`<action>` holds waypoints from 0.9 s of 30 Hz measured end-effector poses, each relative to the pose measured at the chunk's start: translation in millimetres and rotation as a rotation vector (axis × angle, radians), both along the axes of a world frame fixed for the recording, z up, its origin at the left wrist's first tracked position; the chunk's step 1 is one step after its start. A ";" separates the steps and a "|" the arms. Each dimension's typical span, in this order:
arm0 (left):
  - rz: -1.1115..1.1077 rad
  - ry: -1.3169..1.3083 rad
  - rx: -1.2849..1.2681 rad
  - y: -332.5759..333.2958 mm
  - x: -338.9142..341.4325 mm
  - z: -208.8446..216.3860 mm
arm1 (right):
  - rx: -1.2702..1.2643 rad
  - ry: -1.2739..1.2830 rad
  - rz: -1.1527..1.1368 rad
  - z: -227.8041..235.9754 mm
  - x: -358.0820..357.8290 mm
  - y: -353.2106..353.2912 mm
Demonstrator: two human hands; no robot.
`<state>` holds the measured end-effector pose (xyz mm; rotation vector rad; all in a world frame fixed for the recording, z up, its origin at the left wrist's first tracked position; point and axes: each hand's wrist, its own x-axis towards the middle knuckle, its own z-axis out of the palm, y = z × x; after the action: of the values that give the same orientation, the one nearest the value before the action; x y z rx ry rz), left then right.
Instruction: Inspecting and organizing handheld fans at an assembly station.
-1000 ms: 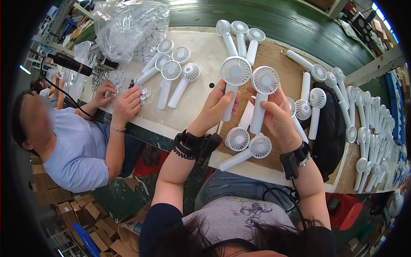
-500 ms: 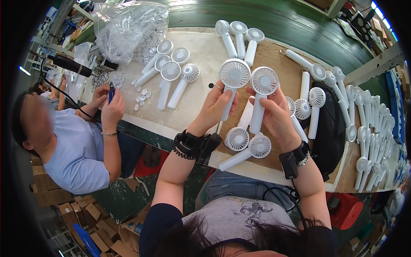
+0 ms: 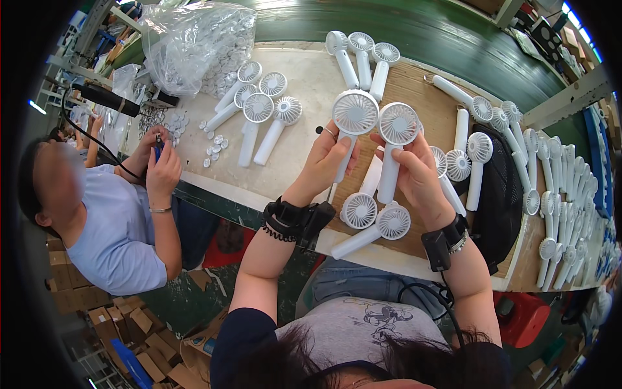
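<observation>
My left hand (image 3: 327, 155) is closed round the handle of a white handheld fan (image 3: 355, 112), its round grille turned up. In my right hand (image 3: 418, 165) is a second white handheld fan (image 3: 398, 123), gripped by its handle beside the first. The two fan heads stand close together above the brown cardboard sheet (image 3: 414, 78). Below my hands lie two more fans, one with its head at the left (image 3: 358, 210) and one tilted with its head at the right (image 3: 393, 222). Several fans lie just right of my right hand, partly hidden by it.
At the left, a co-worker (image 3: 116, 220) holds a small blue tool (image 3: 158, 149). Several fans (image 3: 259, 107) lie left of my hands, near small round discs (image 3: 217, 146) and a clear plastic bag (image 3: 194, 45). A black mesh bag (image 3: 499, 201) and rows of fans (image 3: 567, 194) fill the right side.
The co-worker's hands and blue tool have shifted slightly left and down. The fan in my right hand has moved very slightly; my left hand keeps its place.
</observation>
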<state>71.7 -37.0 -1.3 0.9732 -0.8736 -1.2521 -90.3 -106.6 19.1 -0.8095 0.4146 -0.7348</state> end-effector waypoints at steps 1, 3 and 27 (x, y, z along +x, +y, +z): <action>0.003 -0.002 0.005 0.1 -0.1 0.5 | -0.001 0.002 -0.003 -0.2 0.0 -0.1; 0.006 -0.003 0.002 0.2 -0.1 1.0 | -0.003 0.005 -0.005 0.4 0.2 -0.2; 0.015 0.001 -0.008 -0.7 -0.4 1.8 | 0.000 0.011 -0.033 -1.7 0.0 -3.0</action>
<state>71.3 -37.7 0.5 0.9717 -0.8687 -1.2357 -90.3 -109.5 17.5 -0.8083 0.4382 -0.7612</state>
